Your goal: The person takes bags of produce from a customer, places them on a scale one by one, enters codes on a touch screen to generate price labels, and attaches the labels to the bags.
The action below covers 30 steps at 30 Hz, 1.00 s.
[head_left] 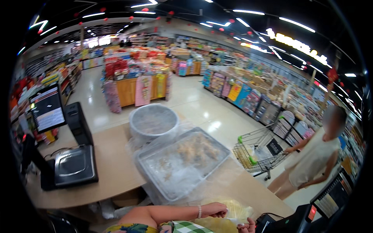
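My left hand (pixel 215 210), with a pale beaded bracelet at the wrist, reaches across from the left along the near side of the counter. Its fingers are closed at a clear plastic bag (pixel 237 211) with yellowish contents. My right hand (pixel 247 225) shows only partly at the lower edge, fingers curled on the near right side of the same bag. Just beyond lies a shallow translucent tray (pixel 140 160), lined or covered with clear film and holding pale brown food pieces. Behind it stands a round whitish tub (pixel 133 125), also under film, its contents blurred.
A scale (pixel 75 165) with a screen (pixel 47 108) stands left on the wooden counter (pixel 116 182). Another dark machine (pixel 297 219) is at lower right. Beyond the counter, a person (pixel 312 155) holds a shopping cart (pixel 258 153). Stacked goods displays (pixel 128 91) fill the shop floor.
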### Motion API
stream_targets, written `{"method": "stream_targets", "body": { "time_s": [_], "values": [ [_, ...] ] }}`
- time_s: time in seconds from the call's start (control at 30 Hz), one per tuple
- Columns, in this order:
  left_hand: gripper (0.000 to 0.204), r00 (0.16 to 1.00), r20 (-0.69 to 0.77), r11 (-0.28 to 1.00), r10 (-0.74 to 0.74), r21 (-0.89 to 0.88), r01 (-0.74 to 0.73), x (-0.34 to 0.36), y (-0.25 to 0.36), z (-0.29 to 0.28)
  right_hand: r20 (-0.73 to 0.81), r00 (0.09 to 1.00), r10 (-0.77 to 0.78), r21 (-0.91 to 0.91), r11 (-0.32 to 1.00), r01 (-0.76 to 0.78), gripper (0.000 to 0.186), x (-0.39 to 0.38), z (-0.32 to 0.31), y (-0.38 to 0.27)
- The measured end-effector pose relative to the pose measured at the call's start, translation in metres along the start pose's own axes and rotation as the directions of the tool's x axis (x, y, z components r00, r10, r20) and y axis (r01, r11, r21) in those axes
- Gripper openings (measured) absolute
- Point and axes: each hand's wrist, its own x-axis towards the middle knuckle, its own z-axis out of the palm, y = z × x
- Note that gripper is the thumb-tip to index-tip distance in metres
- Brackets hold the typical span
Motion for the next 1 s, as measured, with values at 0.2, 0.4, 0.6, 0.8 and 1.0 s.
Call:
{"method": "stream_targets", "body": {
  "time_s": [0.2,0.4,0.6,0.8,1.0],
  "values": [
    [0.023,0.988,0.126,0.982,0.090,-0.179,-0.066,-0.014,-0.004,0.020,0.049,0.999,0.001,0.073,0.997,-0.004,0.033,0.021,0.013,-0.011],
    [0.026,0.985,0.072,0.980,0.158,-0.137,-0.147,-0.019,-0.020,0.026,0.095,0.995,0.008,0.079,0.997,-0.016,0.038,0.022,0.016,-0.015],
    [0.017,0.977,0.124,0.984,0.173,-0.068,-0.166,-0.019,-0.016,0.035,0.181,0.983,-0.029,0.024,0.999,0.026,0.043,0.014,0.024,-0.017],
    [0.011,0.882,0.091,0.848,0.462,0.246,-0.469,-0.013,-0.019,0.041,0.229,0.973,-0.024,-0.034,0.999,0.033,0.048,0.003,0.018,-0.022],
    [0.010,0.722,-0.113,0.452,0.682,0.841,-0.296,-0.021,-0.012,0.049,0.273,0.960,-0.053,-0.069,0.995,0.075,0.051,-0.007,0.010,-0.023]
  ]
}}
